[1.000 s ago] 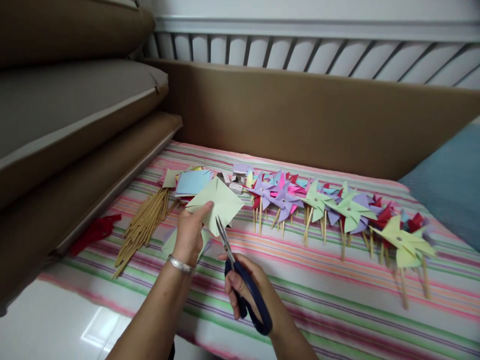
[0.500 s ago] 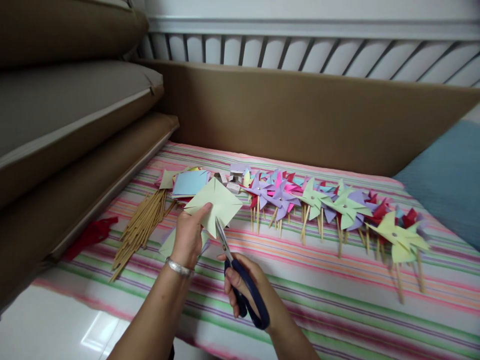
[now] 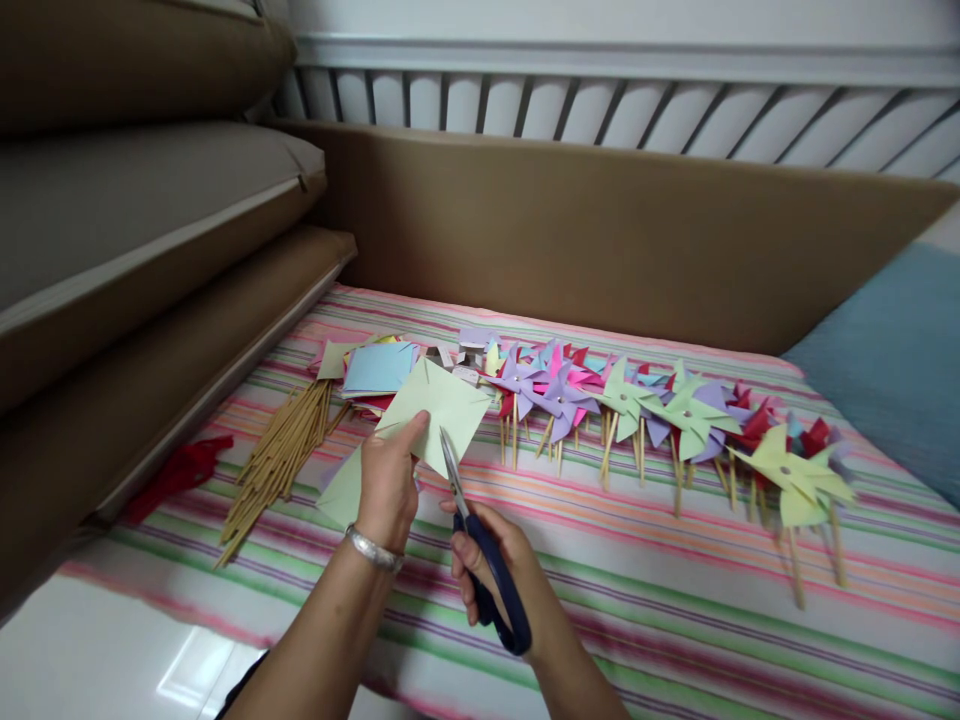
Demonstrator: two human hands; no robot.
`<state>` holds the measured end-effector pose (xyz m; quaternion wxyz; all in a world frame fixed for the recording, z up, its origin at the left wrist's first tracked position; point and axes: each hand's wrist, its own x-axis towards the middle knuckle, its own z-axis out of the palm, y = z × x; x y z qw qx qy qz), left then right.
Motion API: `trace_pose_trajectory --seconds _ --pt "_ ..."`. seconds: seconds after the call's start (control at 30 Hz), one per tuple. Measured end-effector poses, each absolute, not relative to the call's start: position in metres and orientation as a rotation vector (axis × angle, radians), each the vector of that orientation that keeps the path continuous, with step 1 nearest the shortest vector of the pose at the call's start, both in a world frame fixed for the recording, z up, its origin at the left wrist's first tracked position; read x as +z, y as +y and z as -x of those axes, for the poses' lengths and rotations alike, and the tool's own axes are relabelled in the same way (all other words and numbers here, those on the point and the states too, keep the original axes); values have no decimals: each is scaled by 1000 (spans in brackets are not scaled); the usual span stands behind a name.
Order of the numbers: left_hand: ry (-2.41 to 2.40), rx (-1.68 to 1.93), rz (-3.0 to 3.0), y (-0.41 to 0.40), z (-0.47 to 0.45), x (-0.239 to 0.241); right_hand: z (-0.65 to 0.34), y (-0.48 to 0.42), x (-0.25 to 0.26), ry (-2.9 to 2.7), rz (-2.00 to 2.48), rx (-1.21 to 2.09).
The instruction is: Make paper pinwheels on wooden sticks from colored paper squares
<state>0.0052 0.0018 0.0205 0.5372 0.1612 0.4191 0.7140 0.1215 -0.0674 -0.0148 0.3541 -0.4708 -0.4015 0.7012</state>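
A pale green square of paper (image 3: 455,400) is pinched in my left hand (image 3: 388,470), the thumb lying on top near its middle. Slits show at its corners. My right hand (image 3: 491,560) grips dark blue-handled scissors (image 3: 501,590), whose blades reach over the paper's near edge toward its middle. Below my left hand another pale green paper (image 3: 341,492) lies partly hidden on the striped cloth. A bundle of thin wooden sticks (image 3: 277,460) rests to the left. Beyond my left hand sits a stack of coloured paper squares (image 3: 381,368), light blue on top.
Several paper pinwheels on sticks (image 3: 622,398) lie in a long row to the right. Small open boxes (image 3: 466,362) stand behind the paper. A red item (image 3: 180,475) lies at the left, beside stacked cushions (image 3: 187,330). A brown panel (image 3: 585,240) borders the back.
The paper in my left hand has turned slightly and shifted a little to the right. The scissor blades now lie further toward the paper's middle.
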Motion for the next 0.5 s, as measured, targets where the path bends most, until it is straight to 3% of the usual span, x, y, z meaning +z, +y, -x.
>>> trace_pose_trajectory --seconds 0.5 --pt "1016 1739 -374 2 -4 21 -120 -69 -10 -1026 1265 1739"
